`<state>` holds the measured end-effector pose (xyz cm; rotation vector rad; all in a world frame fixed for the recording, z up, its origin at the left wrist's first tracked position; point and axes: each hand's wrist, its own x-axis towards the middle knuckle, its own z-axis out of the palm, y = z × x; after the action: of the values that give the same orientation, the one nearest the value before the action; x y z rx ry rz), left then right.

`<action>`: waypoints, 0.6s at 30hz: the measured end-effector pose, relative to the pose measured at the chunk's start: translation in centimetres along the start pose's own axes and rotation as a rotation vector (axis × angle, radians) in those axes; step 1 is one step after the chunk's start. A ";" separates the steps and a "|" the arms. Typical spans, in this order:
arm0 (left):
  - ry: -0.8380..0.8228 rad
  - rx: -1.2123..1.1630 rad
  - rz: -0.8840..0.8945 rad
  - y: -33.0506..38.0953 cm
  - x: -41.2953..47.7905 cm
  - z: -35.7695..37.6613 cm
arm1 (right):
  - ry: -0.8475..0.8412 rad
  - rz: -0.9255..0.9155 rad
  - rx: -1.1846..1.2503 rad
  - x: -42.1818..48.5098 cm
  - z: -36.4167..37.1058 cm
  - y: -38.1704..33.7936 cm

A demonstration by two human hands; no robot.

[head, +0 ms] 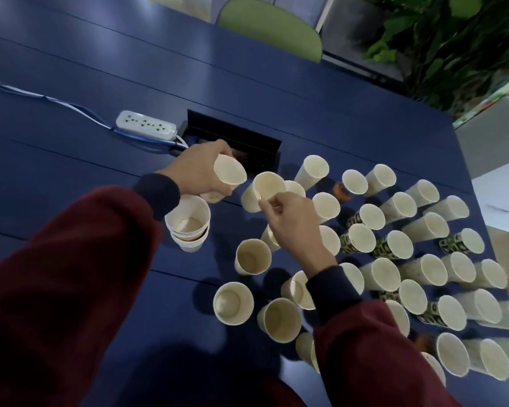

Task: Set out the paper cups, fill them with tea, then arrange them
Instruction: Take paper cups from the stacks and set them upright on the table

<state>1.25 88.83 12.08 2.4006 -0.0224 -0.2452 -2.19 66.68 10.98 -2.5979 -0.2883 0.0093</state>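
Note:
Several empty paper cups [400, 268] stand upright in rows on the right half of the dark blue table [86, 160]. My left hand [202, 171] grips a tilted paper cup [229, 173] above the table, its mouth turned toward me. My right hand [291, 221] pinches the near rim of another paper cup [266, 189], just right of the left hand. A short stack of nested cups [188, 227] stands under my left wrist. Three single cups [252, 257] stand near my right forearm. No tea or pot is in view.
A white power strip [146, 125] with a blue cable lies at the left. A black open cable box [232, 139] is set into the table behind my hands. A green chair [271, 27] and plants [441, 45] are beyond the far edge. White paper [500, 204] lies at the right.

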 end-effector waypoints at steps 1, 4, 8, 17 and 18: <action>-0.025 0.029 -0.017 -0.8 0.3 0.3 | -0.049 -0.004 -0.021 -0.1 0.7 0.1; -0.074 0.066 -0.051 -2.4 1.0 0.9 | -0.138 -0.007 -0.044 0.0 2.4 0.3; -0.106 0.021 -0.064 -3.3 1.7 1.2 | -0.204 0.009 -0.110 0.5 3.5 0.4; -0.193 -0.114 -0.215 -4.0 2.1 1.2 | -0.212 0.023 -0.072 0.6 3.4 0.1; -0.144 -0.198 -0.237 -4.1 1.6 1.0 | -0.191 0.020 -0.055 0.4 3.2 0.0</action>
<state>2.41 91.05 8.34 2.1832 0.2117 -0.5067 -1.97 68.39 8.22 -2.6583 -0.3348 0.2607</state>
